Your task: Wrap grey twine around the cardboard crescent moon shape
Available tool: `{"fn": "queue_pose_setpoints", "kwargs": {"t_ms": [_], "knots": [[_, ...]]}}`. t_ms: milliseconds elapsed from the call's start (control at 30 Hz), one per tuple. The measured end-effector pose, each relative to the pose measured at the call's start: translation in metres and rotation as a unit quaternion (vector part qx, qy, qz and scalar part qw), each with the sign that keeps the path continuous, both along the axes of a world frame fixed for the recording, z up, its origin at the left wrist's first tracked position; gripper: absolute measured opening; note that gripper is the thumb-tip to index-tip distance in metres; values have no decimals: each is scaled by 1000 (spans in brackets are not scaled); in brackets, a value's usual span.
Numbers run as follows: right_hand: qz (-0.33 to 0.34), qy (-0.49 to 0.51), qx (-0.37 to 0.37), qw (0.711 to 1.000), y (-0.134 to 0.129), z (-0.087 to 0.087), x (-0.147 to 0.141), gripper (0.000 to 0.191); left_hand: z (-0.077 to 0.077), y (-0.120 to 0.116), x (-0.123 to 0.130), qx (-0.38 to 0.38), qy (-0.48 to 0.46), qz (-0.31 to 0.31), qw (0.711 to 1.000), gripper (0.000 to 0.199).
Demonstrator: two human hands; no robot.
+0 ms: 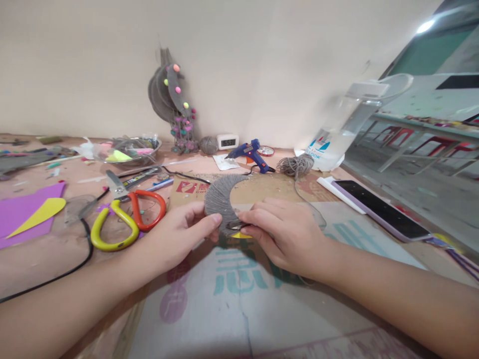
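Observation:
A crescent wrapped in grey yarn [220, 199] is held up over a printed cardboard sheet [187, 299]. My left hand [190, 227] grips its left side, thumb in front and fingers behind. At its lower right end, where a bit of yellow [241, 235] shows unwrapped, my right hand [282, 232] is closed in a pinch on the grey yarn. A loose yarn strand [299, 189] runs from a grey yarn bundle [294, 165] down behind my right hand.
Scissors [134, 219] with yellow and red handles lie left, beside purple sheets [30, 214]. Behind stand a blue glue gun [251, 153], a small clock [227, 141] and a water bottle [335, 134]. A phone [381, 209] lies right; a black cable [88, 244] crosses the left side.

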State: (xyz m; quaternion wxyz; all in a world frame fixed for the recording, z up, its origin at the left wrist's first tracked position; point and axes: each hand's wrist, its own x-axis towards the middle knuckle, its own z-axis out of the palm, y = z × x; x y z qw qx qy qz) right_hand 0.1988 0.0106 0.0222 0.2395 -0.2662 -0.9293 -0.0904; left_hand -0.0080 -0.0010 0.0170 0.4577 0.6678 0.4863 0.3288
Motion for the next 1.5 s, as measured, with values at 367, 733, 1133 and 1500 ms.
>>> {"fn": "queue_pose_setpoints", "kwargs": {"t_ms": [367, 733, 1133, 1500], "knots": [[-21, -1, -22, 1000, 1, -4, 1, 16, -1, 1, -1, -7, 2, -3, 1000, 23], [-9, 4, -19, 1000, 0, -3, 0, 15, -5, 2, -3, -47, -57, -30, 997, 21], [-24, 15, -42, 999, 2, -4, 4, 19, -4, 1, -1, -47, -72, -16, 996, 21], [-23, 7, -23, 999, -1, -2, 1, 19, 0, -1, 0, -26, -23, -8, 999, 21]]}}
